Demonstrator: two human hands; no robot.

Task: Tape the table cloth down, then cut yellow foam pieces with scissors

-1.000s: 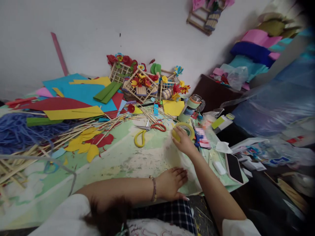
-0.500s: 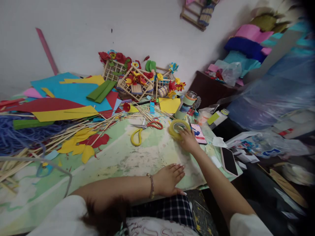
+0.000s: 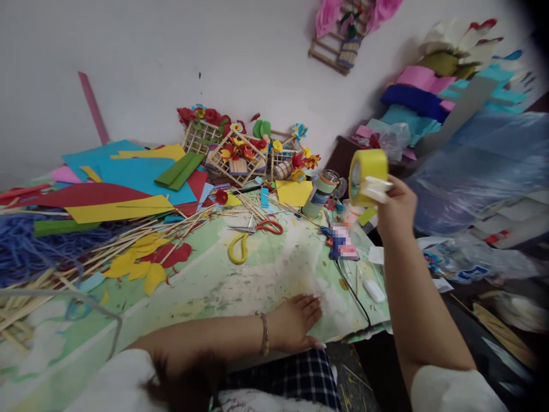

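My right hand (image 3: 398, 207) is raised above the right side of the table, closed on a roll of yellow tape (image 3: 374, 166). A pale, shiny piece shows at the roll's lower edge, beside my fingertips. My left hand (image 3: 294, 321) lies flat near the table's front edge, fingers stretched out, nothing in it. A pair of scissors (image 3: 251, 230) with one red and one yellow handle rests mid-table, blades slightly apart. Below and left of the tape, a phone with a lit screen (image 3: 344, 243) lies on the table, with a dark cable beside it.
Coloured paper sheets (image 3: 128, 171), thin wooden sticks (image 3: 107, 246) and yellow cut-outs (image 3: 135, 263) spread over the left side. Small stick frames with paper flowers (image 3: 238, 154) stand against the wall. A jar (image 3: 319, 194) is at the back right. Plastic bags (image 3: 484, 171) crowd the right.
My right hand has lifted the roll of tape off the table, up and to the right, turning it on edge. My left hand has stayed in place. The view has shifted slightly.
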